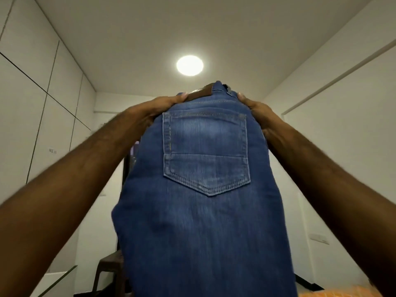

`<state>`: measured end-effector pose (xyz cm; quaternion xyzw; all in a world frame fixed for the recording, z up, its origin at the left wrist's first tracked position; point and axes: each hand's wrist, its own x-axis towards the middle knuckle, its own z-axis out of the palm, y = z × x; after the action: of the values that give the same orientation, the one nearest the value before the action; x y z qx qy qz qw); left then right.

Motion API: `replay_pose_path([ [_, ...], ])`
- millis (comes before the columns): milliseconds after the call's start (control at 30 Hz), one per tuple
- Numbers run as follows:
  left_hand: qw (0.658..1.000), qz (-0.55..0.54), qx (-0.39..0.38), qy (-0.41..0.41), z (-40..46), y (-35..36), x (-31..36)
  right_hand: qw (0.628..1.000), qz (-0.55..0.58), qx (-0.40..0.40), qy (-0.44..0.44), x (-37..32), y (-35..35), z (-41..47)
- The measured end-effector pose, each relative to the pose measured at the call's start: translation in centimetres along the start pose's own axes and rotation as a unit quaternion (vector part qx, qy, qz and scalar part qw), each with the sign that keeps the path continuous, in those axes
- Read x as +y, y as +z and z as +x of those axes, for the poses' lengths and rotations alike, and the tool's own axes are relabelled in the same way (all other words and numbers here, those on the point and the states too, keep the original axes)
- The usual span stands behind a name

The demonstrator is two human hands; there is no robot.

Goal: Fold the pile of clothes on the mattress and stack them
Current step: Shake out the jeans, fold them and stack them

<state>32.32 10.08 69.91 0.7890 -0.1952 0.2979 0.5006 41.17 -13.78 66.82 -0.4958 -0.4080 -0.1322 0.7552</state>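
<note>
Both hands hold the blue jeans (201,189) by the waistband, raised high in front of the camera. The left hand (158,108) grips the left end of the waist, its thumb on the near face of the cloth and the fingers hidden behind. The right hand (256,113) grips the right end in the same way, thumb tip showing at the top edge. A brown belt (200,94) is threaded in the waistband and shows between the two thumbs. The jeans seem already doubled leg over leg, since only one back pocket (205,153) faces the camera, and they hang straight down, running out of view at the bottom.

This looks like the step of shaking out and squaring one garment before folding it across its length. The next move probably calls for lowering the jeans onto the mattress with the seams kept in line, then bringing the leg ends up toward the waist. The denim is stiff and heavy, and the belt adds bulk at the waist, so that end may sit thick in a stack.

The mattress itself is hardly seen: only an orange patch (334,292) at the bottom right, which may be bedding. The pile of clothes is out of view. A round ceiling lamp (189,65) glows above the hands. White panelled cupboards (38,103) line the left wall, the right wall (342,116) is plain white with a switch plate (319,238) low down, and a dark chair (111,273) stands low on the left, beyond the jeans.
</note>
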Motion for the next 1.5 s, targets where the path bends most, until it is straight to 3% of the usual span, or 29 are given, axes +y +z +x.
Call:
replay_pose_path([
  [167, 0.997, -0.006, 0.011, -0.07, 0.7, 0.4, -5.2, 0.995, -0.07, 0.051, 0.041, 4.4, -0.7, 0.0],
  [300, 0.994, -0.024, 0.003, -0.102, -1.9, 2.7, -13.4, 0.986, -0.14, 0.045, 0.08, 12.6, -3.5, -3.4],
  [533, 0.981, 0.053, -0.084, -0.168, -7.6, 8.1, -32.7, 0.955, -0.186, -0.008, 0.232, 29.5, -10.5, -12.0],
  [700, 0.951, 0.093, -0.186, -0.23, -11.1, 11.8, -44.2, 0.917, -0.206, -0.065, 0.335, 39.4, -14.3, -17.5],
  [767, 0.926, 0.117, -0.236, -0.269, -11.3, 12.9, -48.5, 0.888, -0.235, -0.112, 0.379, 42.8, -15.9, -18.1],
  [833, 0.901, 0.144, -0.283, -0.295, -11.3, 14.1, -52.1, 0.835, -0.302, -0.191, 0.419, 45.9, -17.3, -18.0],
  [900, 0.89, 0.202, -0.307, -0.269, -10.9, 15.3, -55.0, 0.778, -0.403, -0.255, 0.41, 49.2, -18.2, -17.1],
  [967, 0.887, 0.309, -0.277, -0.202, -9.4, 16.3, -57.7, 0.738, -0.513, -0.267, 0.347, 52.4, -18.6, -15.3],
  [1033, 0.861, 0.437, -0.219, -0.139, -7.8, 17.4, -60.7, 0.724, -0.576, -0.246, 0.288, 55.8, -19.1, -13.5],
  [1133, 0.844, 0.495, -0.128, -0.161, -5.0, 19.4, -65.7, 0.731, -0.601, -0.176, 0.27, 62.3, -20.5, -10.4],
  [1200, 0.873, 0.432, -0.077, -0.211, -3.7, 21.3, -69.7, 0.751, -0.579, -0.125, 0.294, 66.9, -21.3, -9.9],
  [1267, 0.921, 0.261, -0.018, -0.29, -2.6, 23.2, -73.9, 0.789, -0.526, -0.031, 0.315, 71.7, -23.4, -10.7],
  [1300, 0.924, 0.204, -0.016, -0.322, -3.1, 23.7, -75.3, 0.806, -0.491, 0.012, 0.331, 73.1, -24.0, -12.0],
  [1367, 0.913, 0.197, -0.104, -0.341, -6.4, 25.9, -79.2, 0.814, -0.459, -0.006, 0.355, 77.9, -26.9, -17.2],
  [1433, 0.903, 0.211, -0.219, -0.304, -12.7, 28.2, -81.8, 0.783, -0.479, -0.097, 0.385, 81.6, -28.6, -25.0],
  [1500, 0.888, 0.213, -0.308, -0.267, -20.1, 30.2, -83.6, 0.737, -0.481, -0.144, 0.452, 81.1, -27.9, -31.8],
])
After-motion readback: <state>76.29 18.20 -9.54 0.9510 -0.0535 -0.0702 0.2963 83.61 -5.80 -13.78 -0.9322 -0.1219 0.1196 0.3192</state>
